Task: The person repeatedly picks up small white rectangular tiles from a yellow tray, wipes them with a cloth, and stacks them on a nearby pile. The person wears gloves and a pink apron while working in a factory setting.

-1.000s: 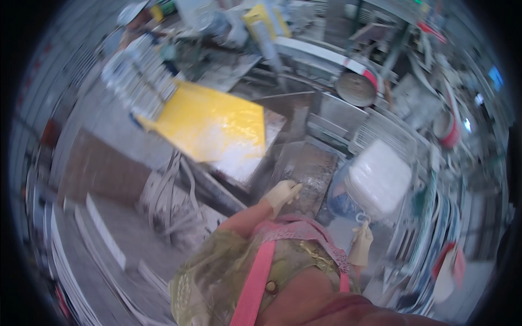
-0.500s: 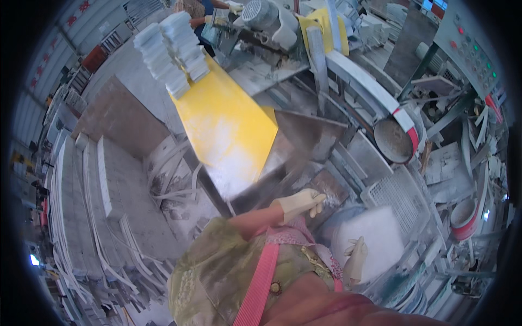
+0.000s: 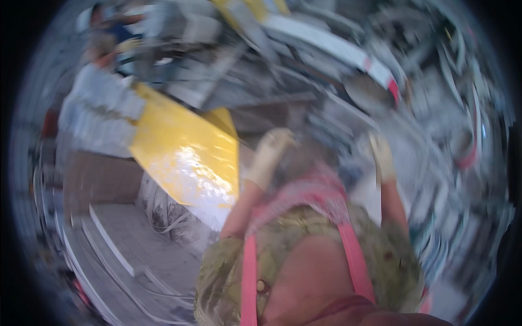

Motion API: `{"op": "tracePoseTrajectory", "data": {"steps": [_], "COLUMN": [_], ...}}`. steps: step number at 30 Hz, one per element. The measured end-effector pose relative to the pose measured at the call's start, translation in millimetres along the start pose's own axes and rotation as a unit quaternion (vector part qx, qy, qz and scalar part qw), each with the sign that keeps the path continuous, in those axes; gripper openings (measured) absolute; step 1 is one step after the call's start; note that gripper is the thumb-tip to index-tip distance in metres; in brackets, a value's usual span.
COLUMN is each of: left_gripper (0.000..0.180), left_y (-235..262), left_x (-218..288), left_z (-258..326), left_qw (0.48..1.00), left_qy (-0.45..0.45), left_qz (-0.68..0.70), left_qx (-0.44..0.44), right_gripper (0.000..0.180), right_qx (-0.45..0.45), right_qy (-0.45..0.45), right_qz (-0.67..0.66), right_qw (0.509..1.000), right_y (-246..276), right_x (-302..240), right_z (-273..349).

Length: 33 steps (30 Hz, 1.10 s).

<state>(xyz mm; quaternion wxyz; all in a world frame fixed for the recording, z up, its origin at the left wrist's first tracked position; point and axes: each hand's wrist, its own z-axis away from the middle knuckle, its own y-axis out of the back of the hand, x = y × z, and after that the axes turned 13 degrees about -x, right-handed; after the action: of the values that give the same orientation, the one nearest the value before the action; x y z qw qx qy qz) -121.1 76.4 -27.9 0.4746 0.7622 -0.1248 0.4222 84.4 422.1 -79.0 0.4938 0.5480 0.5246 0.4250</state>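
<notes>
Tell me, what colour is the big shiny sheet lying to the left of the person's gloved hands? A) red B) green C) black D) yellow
D: the big shiny sheet is bright yellow with a white glare on it, and it lies just left of the gloved left hand; the right hand is further off to the right.

The right hand (image 3: 382,157) has risen beside the left hand (image 3: 270,155); view now blurred.

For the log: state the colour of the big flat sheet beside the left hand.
Bright yellow sheet, glossy with glare; seen in the head view.
</notes>
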Motion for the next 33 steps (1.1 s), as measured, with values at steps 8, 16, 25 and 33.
{"op": "tracePoseTrajectory", "data": {"steps": [8,16,25,33], "left_gripper": [0.031,0.026,0.04,0.034], "left_y": [-15,-67,-77,-73], "left_x": [-40,-42,-18,-6], "left_z": [-20,-128,-196,-167], "left_qw": [0.905,0.858,0.835,0.858], "left_qy": [0.269,0.312,0.306,0.351], "left_qz": [0.31,0.372,0.444,0.291], "left_qx": [0.113,0.165,0.112,0.238], "right_gripper": [0.073,0.091,0.048,0.082], "right_qx": [0.062,-0.166,0.02,-0.09], "right_qy": [-0.111,-0.047,0.029,0.161], "right_qz": [0.037,0.012,-0.024,0.285], "right_qw": [0.991,0.985,0.999,0.941], "right_y": [12,14,38,10], "right_x": [152,217,216,203], "right_z": [-125,-224,-246,-282]}}
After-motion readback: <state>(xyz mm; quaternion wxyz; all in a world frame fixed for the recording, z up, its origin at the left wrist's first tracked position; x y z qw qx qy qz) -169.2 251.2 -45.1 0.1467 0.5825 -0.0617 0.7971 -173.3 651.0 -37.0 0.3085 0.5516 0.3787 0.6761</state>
